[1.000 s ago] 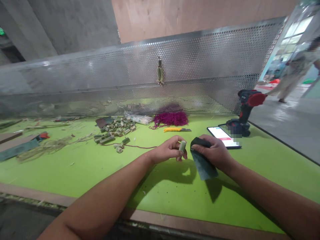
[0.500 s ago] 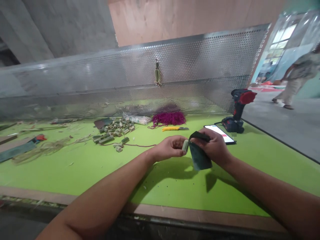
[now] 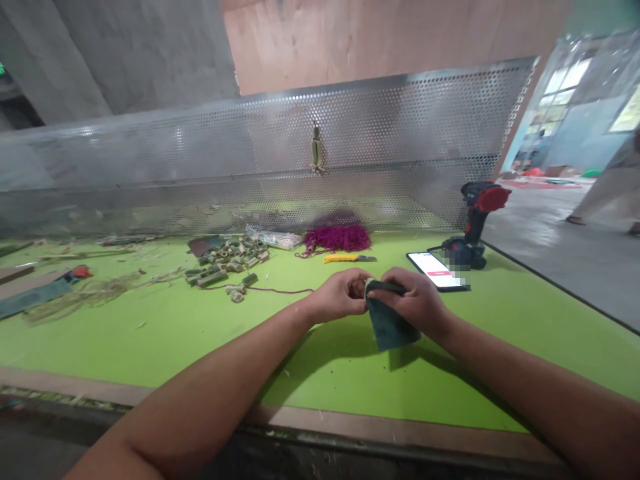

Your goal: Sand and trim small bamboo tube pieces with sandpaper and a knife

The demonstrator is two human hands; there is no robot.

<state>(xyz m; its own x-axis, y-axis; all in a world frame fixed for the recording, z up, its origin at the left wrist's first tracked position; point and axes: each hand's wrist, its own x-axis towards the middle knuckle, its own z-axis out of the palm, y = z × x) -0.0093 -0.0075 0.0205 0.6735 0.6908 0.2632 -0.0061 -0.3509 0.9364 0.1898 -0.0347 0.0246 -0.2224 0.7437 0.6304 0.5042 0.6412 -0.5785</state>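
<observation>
A perforated metal sheet (image 3: 300, 133) ran along the back of the green table (image 3: 125, 347). On the table lay a cordless drill (image 3: 477, 220), a smartphone (image 3: 434, 271), a bundle of magenta cord (image 3: 337, 238), a yellow utility knife (image 3: 345, 258) and a heap of short bamboo segments (image 3: 225, 261); no separate group of finished pieces showed. A dark green sheet (image 3: 391, 327) hung folded between the hands, just in front of the table's middle. The right hand (image 3: 413, 301) pinched its top edge, the fingers (image 3: 387, 280) closed over it. The left hand (image 3: 340, 297) curled shut against the fold, and anything inside it was hidden.
</observation>
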